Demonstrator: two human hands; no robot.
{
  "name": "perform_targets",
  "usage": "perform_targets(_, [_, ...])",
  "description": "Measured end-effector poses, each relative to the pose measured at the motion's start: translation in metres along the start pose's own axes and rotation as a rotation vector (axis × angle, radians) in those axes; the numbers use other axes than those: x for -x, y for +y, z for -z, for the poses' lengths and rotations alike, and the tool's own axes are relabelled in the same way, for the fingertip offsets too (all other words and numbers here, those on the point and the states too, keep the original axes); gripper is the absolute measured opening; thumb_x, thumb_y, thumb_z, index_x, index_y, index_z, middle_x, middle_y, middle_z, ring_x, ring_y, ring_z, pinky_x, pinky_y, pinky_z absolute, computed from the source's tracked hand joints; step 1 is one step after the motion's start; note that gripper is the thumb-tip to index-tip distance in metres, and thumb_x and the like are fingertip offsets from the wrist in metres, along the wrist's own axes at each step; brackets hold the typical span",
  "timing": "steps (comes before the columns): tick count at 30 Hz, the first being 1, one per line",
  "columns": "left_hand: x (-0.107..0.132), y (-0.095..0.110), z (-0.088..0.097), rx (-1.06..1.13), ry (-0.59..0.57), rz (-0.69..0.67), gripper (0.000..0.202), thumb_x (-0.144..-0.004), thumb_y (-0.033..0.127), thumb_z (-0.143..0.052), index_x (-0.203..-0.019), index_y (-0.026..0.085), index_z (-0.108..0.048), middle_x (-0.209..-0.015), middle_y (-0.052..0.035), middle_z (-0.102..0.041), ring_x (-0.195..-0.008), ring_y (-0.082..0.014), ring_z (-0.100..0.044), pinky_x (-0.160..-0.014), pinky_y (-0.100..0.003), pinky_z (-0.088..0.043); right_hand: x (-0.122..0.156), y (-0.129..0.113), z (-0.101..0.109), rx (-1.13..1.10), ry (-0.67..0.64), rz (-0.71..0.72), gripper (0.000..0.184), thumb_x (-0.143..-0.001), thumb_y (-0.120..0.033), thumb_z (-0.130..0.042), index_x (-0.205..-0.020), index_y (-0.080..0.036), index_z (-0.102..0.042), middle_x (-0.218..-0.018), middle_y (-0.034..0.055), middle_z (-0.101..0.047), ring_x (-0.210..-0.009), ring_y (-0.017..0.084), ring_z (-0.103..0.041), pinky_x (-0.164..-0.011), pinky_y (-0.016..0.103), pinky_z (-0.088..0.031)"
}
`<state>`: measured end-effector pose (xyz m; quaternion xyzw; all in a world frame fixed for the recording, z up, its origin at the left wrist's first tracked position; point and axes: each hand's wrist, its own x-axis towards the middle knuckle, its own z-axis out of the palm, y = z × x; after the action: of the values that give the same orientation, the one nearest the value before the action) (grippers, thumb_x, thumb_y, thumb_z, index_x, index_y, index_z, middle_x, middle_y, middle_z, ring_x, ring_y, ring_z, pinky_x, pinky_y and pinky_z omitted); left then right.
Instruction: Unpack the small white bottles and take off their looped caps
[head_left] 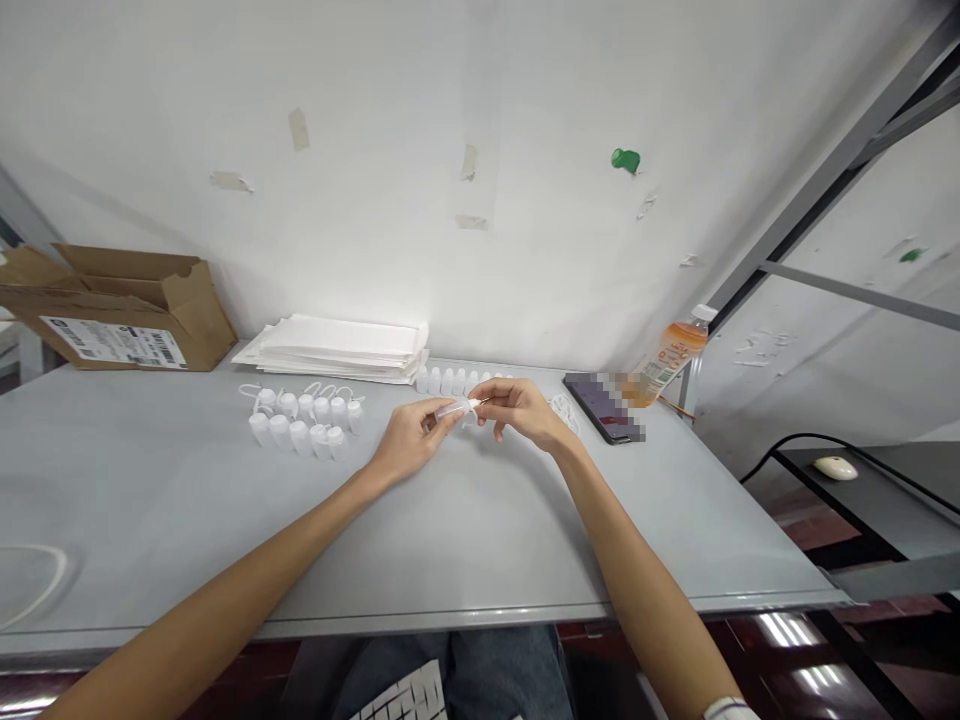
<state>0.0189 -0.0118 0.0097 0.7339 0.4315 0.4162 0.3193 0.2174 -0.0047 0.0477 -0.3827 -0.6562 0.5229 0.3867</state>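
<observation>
My left hand (411, 440) is closed around the body of a small translucent white bottle (452, 409), which lies nearly level above the table. Its narrow end points right, toward my right hand (521, 410). The fingertips of that hand are pinched together at the bottle's neck, where a bit of thin white cord shows. What exactly sits between them is too small to make out. Behind my hands stands a row of small white bottles (448, 381), partly hidden by the right hand. To the left are two rows of white bottles (298, 436) with cord loops.
A stack of white paper sheets (337, 347) lies at the wall, with an open cardboard box (127, 310) further left. White cords (562, 411), a phone (600, 408) and an orange drink bottle (667, 358) are on the right. A white cable (49, 570) curves at the left front.
</observation>
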Motion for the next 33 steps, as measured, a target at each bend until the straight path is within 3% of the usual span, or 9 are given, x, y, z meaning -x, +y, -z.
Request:
perform_targets(4, [0.0, 0.0, 0.0, 0.182, -0.08, 0.1, 0.042, -0.091, 0.047, -0.048, -0.114, 0.016, -0.066, -0.058, 0.0042, -0.05, -0.041, -0.0086, -0.047, -0.047, -0.022, -0.039, -0.001, 0.002, -0.001, -0.007, -0.014, 0.037, 0.027, -0.072, -0.033, -0.073, -0.091, -0.014, -0.071, -0.075, 0.0033, -0.062, -0.073, 0.016, -0.061, -0.049, 0.024, -0.052])
perform_targets(10, [-0.002, 0.003, 0.002, 0.443, -0.161, 0.202, 0.043, -0.089, 0.053, -0.05, -0.109, 0.016, -0.064, -0.06, 0.0045, -0.05, -0.037, -0.0091, -0.051, -0.037, -0.02, -0.034, 0.0, -0.001, -0.001, -0.022, -0.007, 0.057, 0.027, -0.071, -0.035, -0.076, -0.089, -0.016, -0.072, -0.077, 0.0035, -0.064, -0.074, 0.015, -0.06, -0.056, 0.027, -0.056])
perform_targets(23, [-0.003, 0.006, 0.001, 0.517, -0.18, 0.27, 0.044, -0.087, 0.058, -0.051, -0.106, 0.019, -0.054, -0.048, 0.0086, -0.046, -0.033, -0.0112, -0.051, -0.035, -0.019, -0.031, -0.002, 0.001, -0.005, -0.031, 0.046, 0.01, 0.034, -0.067, -0.04, -0.079, -0.086, -0.014, -0.069, -0.075, 0.0041, -0.065, -0.072, 0.017, -0.064, -0.049, 0.025, -0.056])
perform_targets(28, [-0.003, 0.006, 0.002, 0.551, -0.132, 0.316, 0.043, -0.087, 0.057, -0.052, -0.104, 0.018, -0.054, -0.05, 0.0082, -0.047, -0.034, -0.0105, -0.049, -0.037, -0.02, -0.034, 0.0, -0.003, 0.007, 0.005, 0.155, 0.044, 0.032, -0.065, -0.038, -0.08, -0.085, -0.015, -0.068, -0.081, 0.0049, -0.065, -0.074, 0.017, -0.064, -0.052, 0.027, -0.058])
perform_targets(33, [-0.003, 0.005, 0.003, 0.597, -0.122, 0.354, 0.043, -0.084, 0.055, -0.058, -0.103, 0.017, -0.054, -0.057, 0.0064, -0.05, -0.037, -0.0097, -0.05, -0.039, -0.021, -0.034, 0.008, -0.008, 0.036, 0.154, 0.372, 0.063, 0.037, -0.066, -0.043, -0.079, -0.085, -0.013, -0.069, -0.075, 0.0064, -0.065, -0.069, 0.019, -0.064, -0.048, 0.028, -0.057])
